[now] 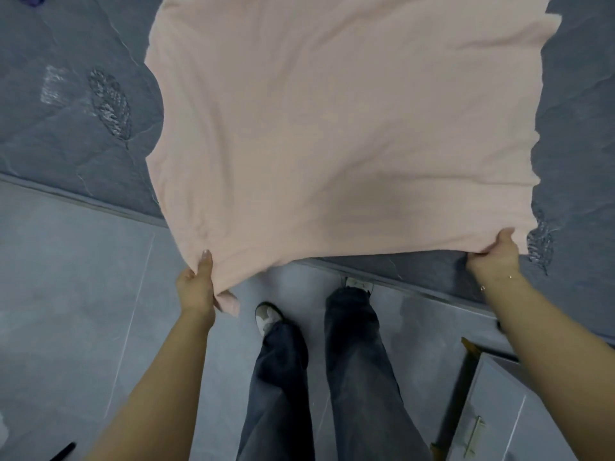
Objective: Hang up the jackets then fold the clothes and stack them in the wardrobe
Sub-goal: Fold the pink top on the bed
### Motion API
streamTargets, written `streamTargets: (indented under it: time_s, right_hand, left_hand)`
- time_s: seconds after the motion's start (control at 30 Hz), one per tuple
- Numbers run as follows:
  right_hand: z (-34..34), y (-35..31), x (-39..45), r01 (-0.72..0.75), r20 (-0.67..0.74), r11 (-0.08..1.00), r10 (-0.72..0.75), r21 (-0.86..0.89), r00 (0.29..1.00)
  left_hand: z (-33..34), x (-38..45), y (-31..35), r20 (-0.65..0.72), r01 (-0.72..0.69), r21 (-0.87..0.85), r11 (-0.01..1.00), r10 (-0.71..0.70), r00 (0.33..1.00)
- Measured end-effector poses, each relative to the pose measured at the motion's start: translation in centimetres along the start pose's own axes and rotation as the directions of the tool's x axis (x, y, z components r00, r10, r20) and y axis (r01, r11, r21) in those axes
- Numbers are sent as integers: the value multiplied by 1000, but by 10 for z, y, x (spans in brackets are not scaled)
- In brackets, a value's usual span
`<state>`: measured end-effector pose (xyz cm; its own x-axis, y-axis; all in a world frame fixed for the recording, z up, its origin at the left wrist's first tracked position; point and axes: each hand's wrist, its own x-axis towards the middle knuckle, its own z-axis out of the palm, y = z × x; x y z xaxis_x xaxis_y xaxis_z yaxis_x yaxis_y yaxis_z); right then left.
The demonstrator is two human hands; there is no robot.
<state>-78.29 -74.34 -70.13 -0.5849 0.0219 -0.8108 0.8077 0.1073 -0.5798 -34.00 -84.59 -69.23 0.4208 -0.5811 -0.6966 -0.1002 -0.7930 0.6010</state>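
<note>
Both arms reach forward, left hand (197, 285) and right hand (496, 255) clenched, fingers curled.

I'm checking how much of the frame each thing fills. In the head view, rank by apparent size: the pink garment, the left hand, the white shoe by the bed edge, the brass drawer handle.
1. pink garment, by far the largest.
2. left hand.
3. brass drawer handle and white shoe: both small and partly hidden, too close to rank.
</note>
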Motion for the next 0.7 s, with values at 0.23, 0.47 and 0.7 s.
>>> streamTargets:
  time_s: [0.23,0.47,0.7]
  right_hand:
    - [-47,5,4,-39,-207,990,10,-138,978]
    - [-59,-3,-5,6,-158,976,-41,-219,987]
    - [-34,-73,-33,-83,99,995,89,-59,991]
  left_hand:
    - [-11,-11,-8,-62,29,-33,999,-31,998]
    - [-15,-17,25,-46,-11,-120,993,6,999]
    - [33,-32,135,12,-135,-353,926,148,989]
